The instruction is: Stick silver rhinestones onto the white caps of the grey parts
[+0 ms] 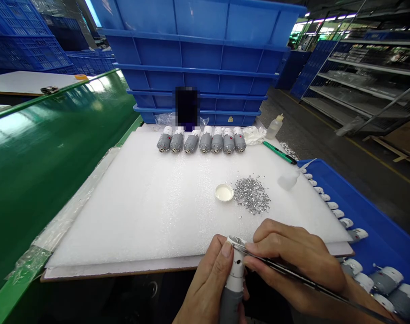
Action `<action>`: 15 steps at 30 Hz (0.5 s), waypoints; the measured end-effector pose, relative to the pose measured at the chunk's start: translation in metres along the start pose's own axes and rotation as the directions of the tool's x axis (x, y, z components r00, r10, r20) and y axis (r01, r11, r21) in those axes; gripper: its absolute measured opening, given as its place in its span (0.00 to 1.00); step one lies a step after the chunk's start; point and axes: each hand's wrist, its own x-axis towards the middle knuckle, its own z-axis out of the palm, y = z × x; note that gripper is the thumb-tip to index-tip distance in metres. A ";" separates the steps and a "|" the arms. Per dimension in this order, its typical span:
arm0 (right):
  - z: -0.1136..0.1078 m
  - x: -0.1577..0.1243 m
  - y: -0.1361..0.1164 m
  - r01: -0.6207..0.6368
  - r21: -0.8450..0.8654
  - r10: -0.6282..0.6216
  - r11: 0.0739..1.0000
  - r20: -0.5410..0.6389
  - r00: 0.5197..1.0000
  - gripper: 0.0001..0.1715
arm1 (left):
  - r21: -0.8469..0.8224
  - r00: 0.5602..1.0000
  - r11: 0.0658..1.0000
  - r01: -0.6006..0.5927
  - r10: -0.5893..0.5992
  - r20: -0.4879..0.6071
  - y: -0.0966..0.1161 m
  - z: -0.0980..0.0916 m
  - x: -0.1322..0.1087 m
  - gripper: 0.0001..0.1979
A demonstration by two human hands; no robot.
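Note:
My left hand (209, 283) is wrapped round a white-and-grey cylindrical part (234, 281), which stands nearly upright at the table's front edge with its open white end up. Small silvery bits show inside that rim. Pinched in my right hand (292, 261) is a pair of dark, slim tweezers (292, 272), their tips at the rim beside my left thumb. Beyond the hands, a heap of tiny metal pieces (252, 194) lies on the white foam sheet (140, 202). A small round white dish (224, 192) with cream-coloured contents sits just left of the heap.
Several similar grey-and-white parts (205, 140) line the back, before stacked blue crates (198, 54). At the right are a green pen-like tool (279, 152), a translucent bottle (275, 127), another bottle (288, 180) lying down, and a blue bin (370, 225) of parts. A green surface (73, 135) runs along the left.

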 end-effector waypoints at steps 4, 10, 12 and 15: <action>0.003 0.001 -0.003 0.018 -0.030 -0.019 0.999 -0.033 0.999 0.06 | -0.004 0.998 0.998 -0.061 0.061 0.019 -0.001 -0.001 0.003 0.24; 0.013 -0.008 -0.003 0.019 -0.101 -0.028 0.995 -0.083 0.996 0.08 | -0.016 0.996 0.996 -0.084 0.085 0.025 -0.007 -0.006 0.011 0.20; 0.019 -0.011 0.001 0.047 -0.116 -0.060 0.992 -0.110 0.992 0.08 | -0.010 0.994 0.994 -0.108 0.108 -0.002 -0.015 -0.012 0.013 0.19; 0.022 -0.009 0.003 0.049 -0.127 -0.067 0.991 -0.143 0.988 0.07 | 0.023 0.971 0.973 -0.231 0.232 -0.062 -0.029 -0.024 0.014 0.20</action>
